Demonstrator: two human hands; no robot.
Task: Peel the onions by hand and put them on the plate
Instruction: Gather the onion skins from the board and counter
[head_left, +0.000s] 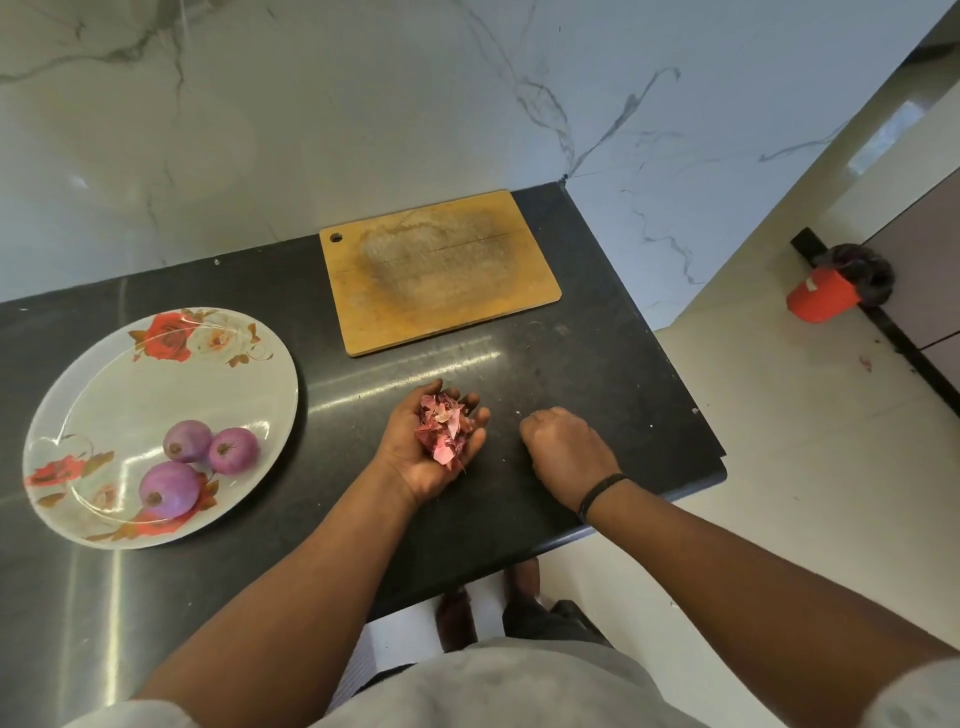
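Left hand (434, 447) palm up over the dark counter (571, 364), fingers loosely cupped around a heap of pink-red onion skins (441, 426). The skins sit in the palm and across the finger bases, fingertips showing past them at 12 to 1 o'clock.

Right hand (563, 449) at 3 o'clock of the left, near but apart, knuckles up, fingers curled under toward the counter. Cannot tell whether it pinches anything; fingertips hidden beneath the hand. Black band (597, 493) on that wrist.

Three peeled onions (200, 462), purple and glossy, lie on the floral plate (130, 374), grouped in its near half, touching or nearly so. Plate is at 9 o'clock of the left hand, well apart.

Wooden cutting board (439, 270) at 12 o'clock of the hands, against the marble wall. Red cup-like object (821, 299) on the floor at 2 o'clock.
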